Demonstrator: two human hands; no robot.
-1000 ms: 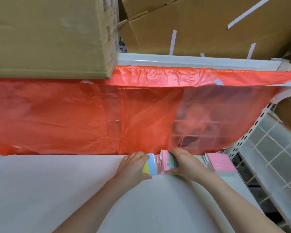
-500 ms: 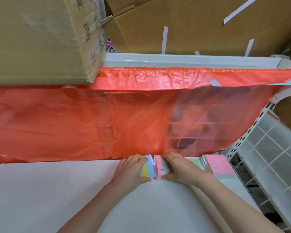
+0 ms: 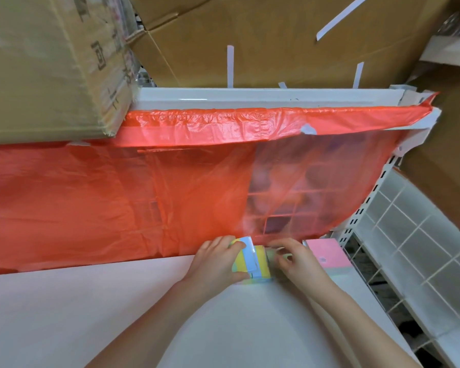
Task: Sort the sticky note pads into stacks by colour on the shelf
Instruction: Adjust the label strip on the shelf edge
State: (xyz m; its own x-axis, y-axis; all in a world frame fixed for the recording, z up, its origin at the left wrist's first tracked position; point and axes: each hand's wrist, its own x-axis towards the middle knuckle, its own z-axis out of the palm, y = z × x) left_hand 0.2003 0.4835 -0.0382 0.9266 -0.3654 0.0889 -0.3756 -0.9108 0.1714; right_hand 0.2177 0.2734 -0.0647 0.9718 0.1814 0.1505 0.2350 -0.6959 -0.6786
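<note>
A stack of sticky note pads (image 3: 252,264), showing yellow, blue and green, lies on the white shelf (image 3: 117,301) near its back edge. My left hand (image 3: 218,261) grips its left side, thumb at the front and fingers over the top. To the right, my right hand (image 3: 295,258) has curled fingers on pads at the stack's right side; which pads it holds is hidden. A pink-topped stack of pads (image 3: 325,254) sits just right of my right hand, with a green layer below.
A red plastic sheet (image 3: 117,195) hangs over the shelf's back, just behind the pads. Cardboard boxes (image 3: 51,62) sit on the upper shelf (image 3: 250,98). A white wire grid (image 3: 409,235) stands at the right beyond the shelf's edge.
The loose, fanned pads between my hands have been pressed together into one block. The camera has moved closer and tilted down.
</note>
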